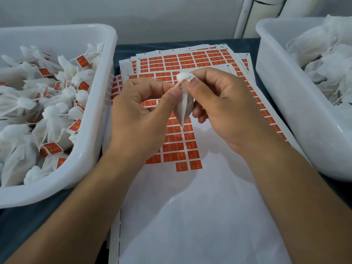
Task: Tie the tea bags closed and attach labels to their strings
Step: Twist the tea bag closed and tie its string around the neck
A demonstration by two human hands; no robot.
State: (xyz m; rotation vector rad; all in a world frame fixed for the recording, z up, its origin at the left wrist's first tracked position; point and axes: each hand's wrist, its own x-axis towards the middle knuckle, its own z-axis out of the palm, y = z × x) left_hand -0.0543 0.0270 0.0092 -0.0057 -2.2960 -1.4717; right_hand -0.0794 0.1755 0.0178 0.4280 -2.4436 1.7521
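Note:
A white tea bag hangs between my hands above the label sheets, its gathered top bunched at my right fingertips. My right hand pinches the bag's neck. My left hand pinches a thin string close against the neck, thumb and forefinger closed on it. Under the hands lies a sheet of red stickers, partly peeled, with bare white backing toward me.
A white tub at the left holds many tied tea bags with red labels. Another white tub at the right holds unlabelled white bags. More sticker sheets are stacked behind the hands on a dark table.

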